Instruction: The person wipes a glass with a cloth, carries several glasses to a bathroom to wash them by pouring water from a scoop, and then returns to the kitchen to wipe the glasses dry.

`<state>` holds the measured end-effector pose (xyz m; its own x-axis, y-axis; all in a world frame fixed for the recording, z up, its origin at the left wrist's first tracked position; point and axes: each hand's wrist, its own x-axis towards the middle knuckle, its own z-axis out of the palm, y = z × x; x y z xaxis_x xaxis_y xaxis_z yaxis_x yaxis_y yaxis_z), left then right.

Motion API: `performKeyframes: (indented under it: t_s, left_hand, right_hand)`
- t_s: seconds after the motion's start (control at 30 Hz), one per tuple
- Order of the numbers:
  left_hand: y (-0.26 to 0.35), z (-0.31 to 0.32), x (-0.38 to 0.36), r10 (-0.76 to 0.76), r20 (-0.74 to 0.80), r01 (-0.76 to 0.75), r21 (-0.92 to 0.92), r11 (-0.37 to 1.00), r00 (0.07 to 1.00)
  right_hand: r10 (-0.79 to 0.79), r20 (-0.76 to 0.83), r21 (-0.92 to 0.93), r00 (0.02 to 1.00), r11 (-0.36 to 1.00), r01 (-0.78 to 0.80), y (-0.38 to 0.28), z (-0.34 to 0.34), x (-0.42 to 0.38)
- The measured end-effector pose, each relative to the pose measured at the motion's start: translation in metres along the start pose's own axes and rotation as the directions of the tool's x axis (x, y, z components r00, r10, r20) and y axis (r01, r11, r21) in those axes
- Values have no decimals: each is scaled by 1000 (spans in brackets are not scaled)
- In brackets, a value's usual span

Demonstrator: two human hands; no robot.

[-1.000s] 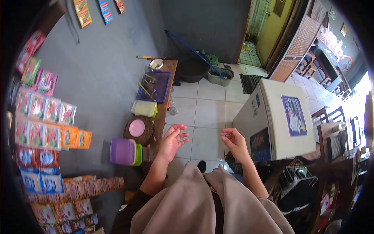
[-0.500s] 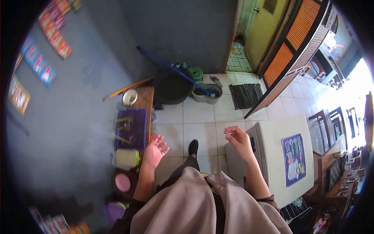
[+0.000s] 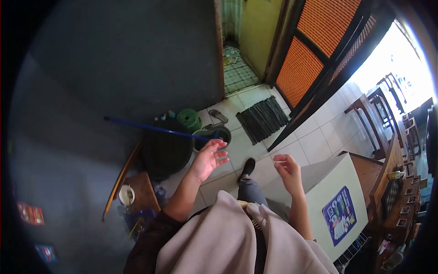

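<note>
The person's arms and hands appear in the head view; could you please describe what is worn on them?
The left hand and right hand show no gloves, rings or watch. A dark brown sleeve ends near the left elbow; the right sleeve is mostly hidden by plain beige draped cloth.

A plain, dark grey wall (image 3: 114, 59) fills the left side, dim and shadowed. At top centre, a yellow-green door (image 3: 258, 34) stands open beside a doorway onto a green-tinted tiled floor (image 3: 238, 73). Pale, square floor tiles (image 3: 319, 144) cover the main room, and a dark, ridged mat (image 3: 262, 119) lies near the doorway. To its right rises a dark-framed screen (image 3: 300, 73) with orange woven panels. Dark wooden chairs (image 3: 366, 121) stand farther right, below glaring white daylight. At lower right, a pale, box-shaped cabinet (image 3: 315, 201) sits beside wooden furniture (image 3: 388, 171).
</note>
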<state>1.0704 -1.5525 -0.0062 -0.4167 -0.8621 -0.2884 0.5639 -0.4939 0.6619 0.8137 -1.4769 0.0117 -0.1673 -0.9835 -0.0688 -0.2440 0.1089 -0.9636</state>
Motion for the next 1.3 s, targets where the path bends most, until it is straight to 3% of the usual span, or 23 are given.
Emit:
performKeyframes:
  t_s: [0.07, 0.13, 0.2, 0.27, 0.33, 0.43, 0.57, 0.63, 0.77, 0.87, 0.93, 1.07, 1.13, 1.2, 1.3]
  left_hand:
    - [-1, -1, 51, -121, 13, 122, -111, 986, 993]
    - [0, -12, 100, -118, -12, 115, -127, 985, 993]
    - [7, -21, 154, -153, -136, 134, -144, 981, 979]
    - [25, -10, 204, -173, -357, 152, -87, 985, 918]
    - [51, 4, 252, -186, -350, 161, -99, 982, 918]
    - [82, 35, 317, -182, -91, 177, -61, 982, 979]
    - [103, 48, 388, -65, -158, 63, -20, 998, 985]
    - [108, 42, 424, 12, -255, 6, 69, 998, 967]
    - [125, 7, 508, -91, -475, 58, -85, 995, 875]
    - [147, -15, 600, -107, -406, 76, -93, 993, 907]
    - [170, -7, 664, -176, -417, 148, -97, 984, 892]
    - [224, 44, 770, -111, -185, 116, 14, 993, 976]
    - [245, 59, 819, -84, -167, 89, 23, 996, 982]
    - [263, 76, 853, -38, -165, 24, -84, 996, 986]
    - [280, 85, 894, -4, -238, -13, -69, 998, 971]
  right_hand:
    - [17, -81, 42, 997, 999, -14, 11, -15, 40]
    - [42, -156, 161, 987, 987, -16, 28, -31, 85]
    - [30, -90, 282, 995, 959, -3, 50, -46, 138]
    - [252, -9, 338, 968, 912, -235, 35, -53, 191]
    - [221, 56, 368, 974, 902, -226, 33, -55, 249]
    - [113, 76, 377, 991, 917, -134, 15, -55, 342]
    - [126, 47, 370, 991, 919, -135, -9, -51, 452]
    - [138, 74, 408, 988, 899, -156, -11, -54, 503]
    - [204, 65, 368, 977, 905, -213, -4, -64, 586]
    - [184, 88, 349, 979, 915, -204, 32, -86, 648]
    - [382, -30, 295, 923, 886, -357, 35, -95, 684]
    - [481, -54, 224, 875, 860, -459, 28, -107, 754]
    - [392, 1, 247, 920, 891, -380, 24, -107, 797]
    - [399, 11, 257, 917, 885, -388, 16, -100, 837]
    - [247, 55, 238, 967, 938, -253, 25, -92, 908]
